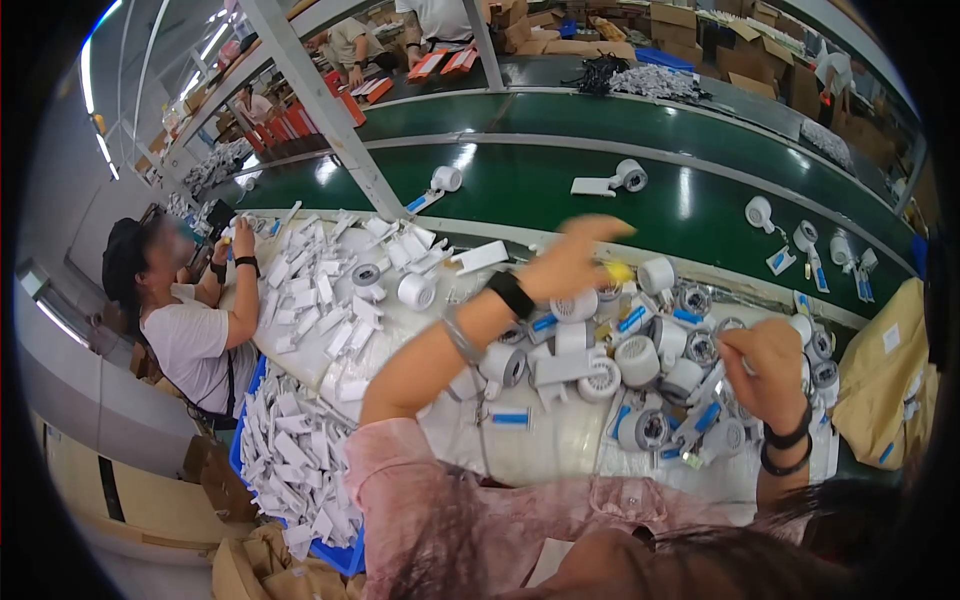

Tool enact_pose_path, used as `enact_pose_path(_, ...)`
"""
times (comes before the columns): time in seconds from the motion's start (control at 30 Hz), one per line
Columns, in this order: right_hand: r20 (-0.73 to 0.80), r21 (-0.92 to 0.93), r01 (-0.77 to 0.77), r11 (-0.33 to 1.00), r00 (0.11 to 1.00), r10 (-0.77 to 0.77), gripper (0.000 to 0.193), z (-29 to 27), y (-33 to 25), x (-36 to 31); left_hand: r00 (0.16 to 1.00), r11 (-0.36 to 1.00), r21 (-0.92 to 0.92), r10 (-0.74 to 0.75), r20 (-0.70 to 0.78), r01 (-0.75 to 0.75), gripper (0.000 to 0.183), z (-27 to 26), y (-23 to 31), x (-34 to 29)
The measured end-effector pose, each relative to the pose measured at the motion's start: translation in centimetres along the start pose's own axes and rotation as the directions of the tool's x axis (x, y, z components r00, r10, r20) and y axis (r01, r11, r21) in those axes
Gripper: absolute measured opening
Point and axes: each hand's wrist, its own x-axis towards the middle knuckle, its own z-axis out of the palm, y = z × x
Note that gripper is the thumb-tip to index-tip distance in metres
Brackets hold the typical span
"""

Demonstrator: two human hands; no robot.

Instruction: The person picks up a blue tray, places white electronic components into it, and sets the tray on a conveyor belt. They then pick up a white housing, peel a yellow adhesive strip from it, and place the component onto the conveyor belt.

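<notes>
My left hand (578,258), smeared by motion, reaches over the pile with fingers stretched out and apart; no object shows in it. Something yellow (617,272) covers a fingertip. Beneath it lies a heap of white round-headed units (637,360) with grey rings and slotted faces, some joined to handle pieces with blue strips. My right hand (766,368) is closed above the heap's right side, its fingers curled; what they hold, if anything, is hidden. A round grey-rimmed head (730,325) lies just beside its fingertips. A flat piece with a blue strip (511,418) lies on the plastic-covered table (545,455).
Loose white handle shells (320,285) cover the table's left part. More fill a blue bin (350,555). A green conveyor belt (530,190) carries several units beyond the table. A metal post (330,120) rises at its near edge. A co-worker (195,330) works at left.
</notes>
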Motion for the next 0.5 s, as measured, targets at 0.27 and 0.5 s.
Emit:
enact_pose_path(0.27, -0.055, -0.004, -0.430, 0.903, 0.902, 0.429, 0.005, -0.5, 4.1, -5.2, 0.494, 0.255, 0.427, -0.544, -0.679, 0.868, 0.028, -16.3, -25.7, -6.9)
enact_pose_path(0.5, -0.053, -0.068, -0.460, 0.885, 0.888, 0.457, 0.006, 1.0, 6.1, -5.5, 0.538, 0.043, 0.639, -0.585, -0.607, 0.768, 0.038, -15.6, -34.1, -8.8)
